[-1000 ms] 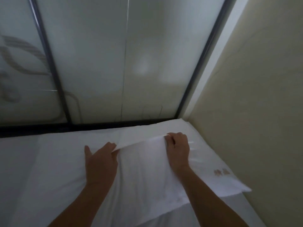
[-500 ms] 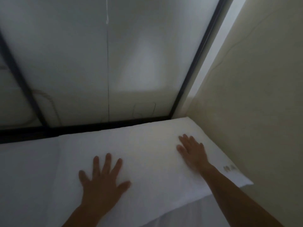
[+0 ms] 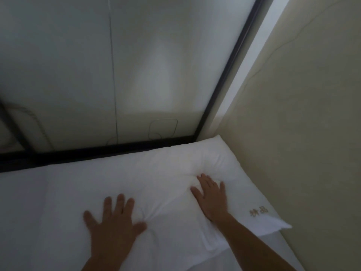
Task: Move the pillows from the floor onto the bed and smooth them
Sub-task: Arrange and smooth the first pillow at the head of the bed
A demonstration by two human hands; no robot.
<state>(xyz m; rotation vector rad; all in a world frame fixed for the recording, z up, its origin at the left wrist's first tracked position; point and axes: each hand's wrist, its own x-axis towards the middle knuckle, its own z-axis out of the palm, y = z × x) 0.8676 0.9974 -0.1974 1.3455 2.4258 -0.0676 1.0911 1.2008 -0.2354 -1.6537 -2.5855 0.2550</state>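
Observation:
A white pillow [image 3: 168, 178] with a small gold embroidered mark near its right corner lies at the head of the bed [image 3: 23, 212], pushed into the right corner. My left hand [image 3: 112, 222] presses flat on the pillow's near left part, fingers spread. My right hand [image 3: 212, 196] lies flat on the pillow's right part, denting it. Neither hand holds anything. No other pillow shows.
A frosted glass panel [image 3: 136, 75] in a black frame [image 3: 97, 151] stands right behind the bed's head. A beige wall [image 3: 312, 133] runs along the bed's right side, touching the pillow. White sheet stretches to the left.
One second ago both hands gripped the pillowcase edge. They let go, went flat on the pillow, and since half a second ago have slid toward me while pressing down.

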